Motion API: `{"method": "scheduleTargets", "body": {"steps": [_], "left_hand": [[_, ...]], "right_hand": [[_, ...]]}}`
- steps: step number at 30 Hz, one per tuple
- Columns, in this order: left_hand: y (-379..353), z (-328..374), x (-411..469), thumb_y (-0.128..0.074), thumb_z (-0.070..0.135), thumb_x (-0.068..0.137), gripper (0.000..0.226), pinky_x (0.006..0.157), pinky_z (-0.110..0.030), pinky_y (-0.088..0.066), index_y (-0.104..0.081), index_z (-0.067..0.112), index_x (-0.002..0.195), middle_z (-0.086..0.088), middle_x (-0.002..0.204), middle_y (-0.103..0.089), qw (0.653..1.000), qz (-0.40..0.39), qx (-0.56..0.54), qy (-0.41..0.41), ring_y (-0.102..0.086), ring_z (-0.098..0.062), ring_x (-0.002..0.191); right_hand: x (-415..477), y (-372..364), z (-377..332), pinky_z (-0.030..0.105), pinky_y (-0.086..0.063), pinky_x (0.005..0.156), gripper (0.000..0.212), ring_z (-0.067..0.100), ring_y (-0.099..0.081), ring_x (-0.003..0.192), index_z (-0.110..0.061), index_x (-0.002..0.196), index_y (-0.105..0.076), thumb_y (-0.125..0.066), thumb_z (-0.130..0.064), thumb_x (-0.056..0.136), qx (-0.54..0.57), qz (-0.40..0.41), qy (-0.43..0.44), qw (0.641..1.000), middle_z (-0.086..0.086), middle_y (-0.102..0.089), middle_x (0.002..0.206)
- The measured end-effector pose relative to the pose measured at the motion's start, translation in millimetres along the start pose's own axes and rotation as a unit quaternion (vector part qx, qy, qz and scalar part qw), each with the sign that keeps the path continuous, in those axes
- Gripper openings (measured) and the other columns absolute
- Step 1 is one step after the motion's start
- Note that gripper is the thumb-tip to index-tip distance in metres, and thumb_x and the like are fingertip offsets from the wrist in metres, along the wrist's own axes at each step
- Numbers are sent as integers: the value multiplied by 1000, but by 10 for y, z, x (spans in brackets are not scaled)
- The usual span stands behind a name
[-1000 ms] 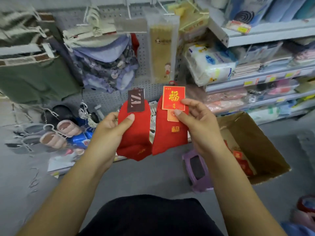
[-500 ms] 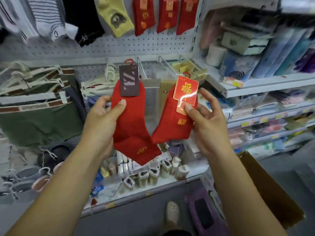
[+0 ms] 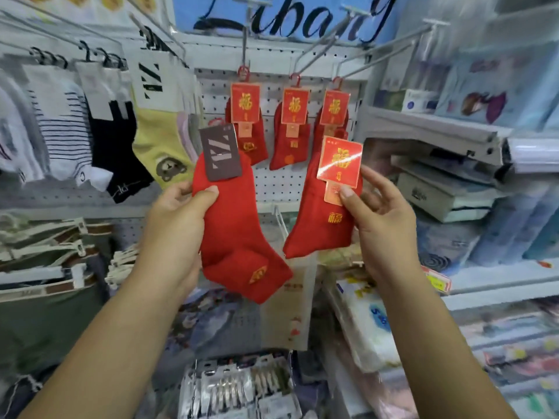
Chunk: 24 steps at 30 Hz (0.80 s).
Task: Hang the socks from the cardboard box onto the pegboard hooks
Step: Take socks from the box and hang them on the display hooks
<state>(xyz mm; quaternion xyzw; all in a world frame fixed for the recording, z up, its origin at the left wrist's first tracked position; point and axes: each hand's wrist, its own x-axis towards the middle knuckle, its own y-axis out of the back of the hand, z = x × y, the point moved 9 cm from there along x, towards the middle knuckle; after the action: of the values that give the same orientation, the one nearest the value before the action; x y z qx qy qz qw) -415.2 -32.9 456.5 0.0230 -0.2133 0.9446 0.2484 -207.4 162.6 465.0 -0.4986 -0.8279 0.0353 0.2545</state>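
Note:
My left hand grips a red sock with a dark grey label, held up in front of the pegboard. My right hand pinches a second red sock with a red and gold card by its label. Behind them three pairs of matching red socks hang side by side from hooks with red loops. Long bare metal hooks stick out above at the upper right. The cardboard box is out of view.
Striped, black and yellow socks hang on hooks at the left. Shelves with boxes and packets fill the right. Folded garments on hangers sit at the lower left; packaged goods lie below.
The view has tilted up from the floor and box to the pegboard. Both hands have risen with their socks toward the row of hanging red socks and moved slightly apart.

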Motion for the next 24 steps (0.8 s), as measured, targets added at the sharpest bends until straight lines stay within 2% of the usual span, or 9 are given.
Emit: {"method": "scheduleTargets", "body": {"steps": [3, 7, 9, 13, 18, 24], "left_hand": [[-113, -101, 170, -63, 10, 97, 26, 82, -39, -61, -66, 15, 122, -5, 101, -79, 1000, 26, 8, -16, -75, -21, 92], [-265, -251, 321, -63, 10, 97, 24, 77, -38, -61, -65, 10, 120, -6, 96, -79, 999, 42, 10, -24, -75, -19, 85], [-363, -269, 393, -63, 10, 97, 18, 74, -37, -60, -67, 12, 114, -6, 92, -79, 999, 37, 14, -27, -75, -18, 81], [-501, -199, 520, -64, 11, 97, 10, 57, -25, -57, -67, 17, 104, 0, 85, -79, 999, 36, 19, -33, -75, -12, 73], [-535, -186, 622, -65, 13, 96, 11, 67, -31, -59, -68, 16, 106, -6, 95, -79, 998, 45, 22, -26, -76, -16, 80], [-534, -127, 639, -64, 20, 98, 11, 62, -30, -59, -68, 15, 108, -5, 94, -79, 999, 23, 20, -27, -76, -16, 80]], "right_hand": [[439, 139, 80, 32, -60, 82, 44, 14, -74, 102, -18, 131, -61, -73, -7, 91, -38, 11, 13, 999, 3, -76, 112], [926, 103, 207, 44, -57, 98, 43, 14, -71, 109, -22, 128, -62, -73, -6, 89, -80, -11, 34, 996, 3, -73, 117], [1152, -30, 250, 44, -56, 99, 43, 14, -70, 110, -26, 125, -64, -75, -7, 88, -71, -30, 38, 996, 3, -73, 118], [1647, -390, 232, 44, -53, 104, 44, 18, -67, 117, -35, 117, -64, -76, -7, 85, -53, -49, 57, 996, 6, -71, 123], [2124, -739, 256, 43, -57, 97, 44, 20, -69, 111, -28, 117, -60, -71, 2, 87, -52, -69, 69, 994, 11, -71, 119], [2172, -835, 461, 42, -55, 101, 45, 14, -66, 115, -40, 111, -62, -77, -5, 86, -79, -81, 56, 992, -1, -69, 121]]}}
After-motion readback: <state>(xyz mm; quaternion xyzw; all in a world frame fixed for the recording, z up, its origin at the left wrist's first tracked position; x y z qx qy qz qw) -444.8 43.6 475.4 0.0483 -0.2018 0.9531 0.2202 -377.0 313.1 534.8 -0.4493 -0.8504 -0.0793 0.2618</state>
